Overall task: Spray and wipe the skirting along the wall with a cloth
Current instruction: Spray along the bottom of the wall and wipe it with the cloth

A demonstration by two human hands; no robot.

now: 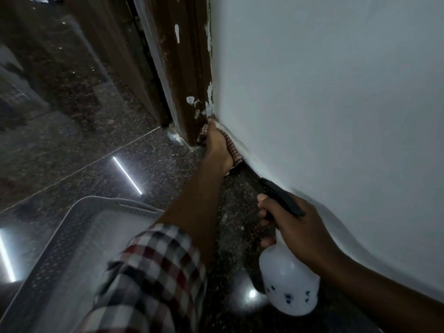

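Note:
My left hand (217, 145) presses a red-and-white checked cloth (234, 150) against the dark skirting (249, 175) at the foot of the white wall (336, 104), right beside the brown door frame. My right hand (295, 227) grips a white spray bottle (288, 282) with a black trigger head (281, 198). The nozzle points along the skirting toward the cloth. Most of the cloth is hidden under my left hand.
A brown door frame (185, 68) with flaked white paint stands just left of the cloth. A pale perforated plastic basket (79, 236) sits on the dark speckled floor (96, 152) at the lower left, under my left forearm.

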